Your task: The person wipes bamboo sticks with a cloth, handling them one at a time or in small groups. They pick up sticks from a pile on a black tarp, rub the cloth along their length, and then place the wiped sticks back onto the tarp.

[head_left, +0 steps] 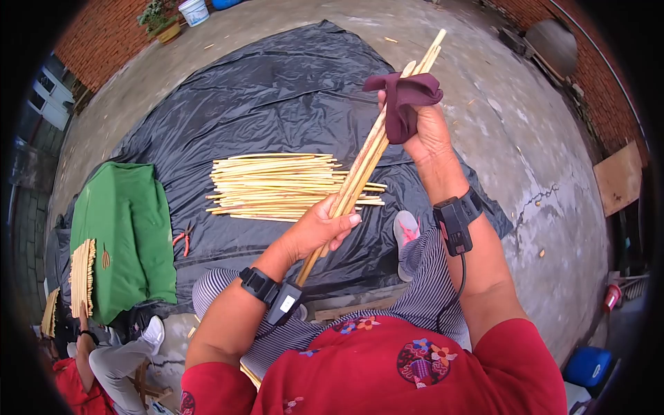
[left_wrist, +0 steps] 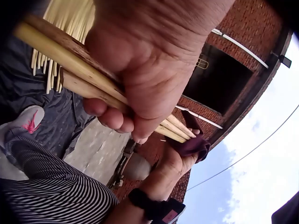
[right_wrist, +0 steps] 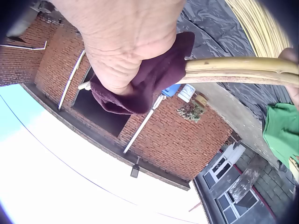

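Observation:
A small bundle of long pale yellow sticks [head_left: 366, 162] slants up to the right across the head view. My left hand [head_left: 319, 227] grips it low down, fingers curled round, as the left wrist view also shows. Near the upper end my right hand [head_left: 427, 135] holds a dark purple cloth [head_left: 403, 104] wrapped about the sticks. In the right wrist view the cloth [right_wrist: 154, 84] is bunched under the fingers, with a stick tip poking out past it. Behind the bundle, a pile of similar sticks [head_left: 277, 183] lies on the black plastic sheet [head_left: 290, 90].
Left of the pile are red-handled pliers [head_left: 183, 238] and a green cloth [head_left: 128, 228] with more sticks [head_left: 82, 277] at its edge. Another person [head_left: 104, 366] sits at the lower left. A wooden board [head_left: 618, 178] leans at the right; a potted plant [head_left: 160, 22] stands far back.

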A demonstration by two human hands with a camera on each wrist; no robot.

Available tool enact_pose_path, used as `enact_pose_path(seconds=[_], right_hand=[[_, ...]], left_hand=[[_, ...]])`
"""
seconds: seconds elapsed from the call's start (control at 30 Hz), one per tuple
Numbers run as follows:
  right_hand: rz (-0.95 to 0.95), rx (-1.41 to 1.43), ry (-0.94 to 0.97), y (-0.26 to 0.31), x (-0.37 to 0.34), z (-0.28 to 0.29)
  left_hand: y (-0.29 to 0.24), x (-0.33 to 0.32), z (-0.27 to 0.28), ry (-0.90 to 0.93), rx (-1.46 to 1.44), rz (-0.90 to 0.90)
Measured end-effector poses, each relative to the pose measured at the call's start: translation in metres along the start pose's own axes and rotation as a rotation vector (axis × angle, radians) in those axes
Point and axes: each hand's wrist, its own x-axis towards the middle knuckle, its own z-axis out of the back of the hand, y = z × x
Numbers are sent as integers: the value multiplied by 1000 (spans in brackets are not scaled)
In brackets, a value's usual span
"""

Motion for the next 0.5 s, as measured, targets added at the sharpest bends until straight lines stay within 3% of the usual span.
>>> enact_pose_path(seconds=[0.3, 0.5], right_hand=[[-38, -131, 75, -14, -13, -17], [-102, -122, 91, -30, -17, -14]], left_hand=[[-3, -1, 2, 66, -120, -64], [-9, 0, 1, 10, -230, -65]])
